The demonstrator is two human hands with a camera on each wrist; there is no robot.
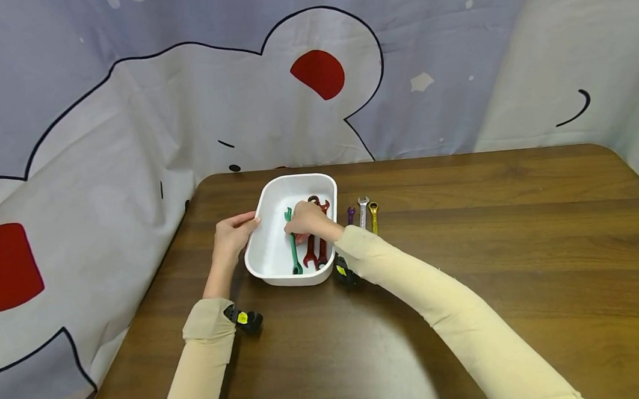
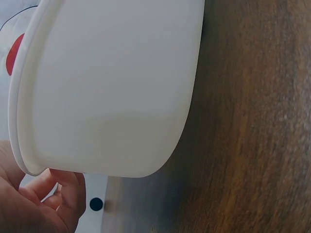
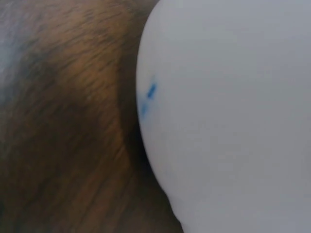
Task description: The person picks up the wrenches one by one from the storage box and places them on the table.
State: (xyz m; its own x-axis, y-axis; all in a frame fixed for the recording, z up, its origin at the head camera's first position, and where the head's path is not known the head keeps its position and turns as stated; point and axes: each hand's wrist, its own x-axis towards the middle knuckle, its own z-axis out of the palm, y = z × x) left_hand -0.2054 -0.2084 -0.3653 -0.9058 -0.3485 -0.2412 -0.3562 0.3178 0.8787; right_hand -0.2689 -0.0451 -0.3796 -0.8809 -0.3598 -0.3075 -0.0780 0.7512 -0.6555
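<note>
A white plastic bin [image 1: 265, 250] stands on the table, with a green wrench [image 1: 294, 255] and two red wrenches [image 1: 311, 251] lying inside. My left hand [image 1: 230, 235] grips the bin's left rim; in the left wrist view its fingers curl below the lip of the bin [image 2: 116, 87]. Reaching in over the right side, my right hand [image 1: 311, 219] pinches the green wrench near its upper end. That hand covers part of the red wrenches. Only the bin's outer wall [image 3: 233, 107], with a small blue mark, and the tabletop show in the right wrist view.
Right of the bin lie a purple wrench [image 1: 350, 214], a silver wrench [image 1: 363, 208] and a yellow wrench [image 1: 374, 216], side by side and partly hidden by my right sleeve [image 1: 439, 302]. The wooden table [image 1: 516, 225] ends at a printed curtain [image 1: 429, 115] behind.
</note>
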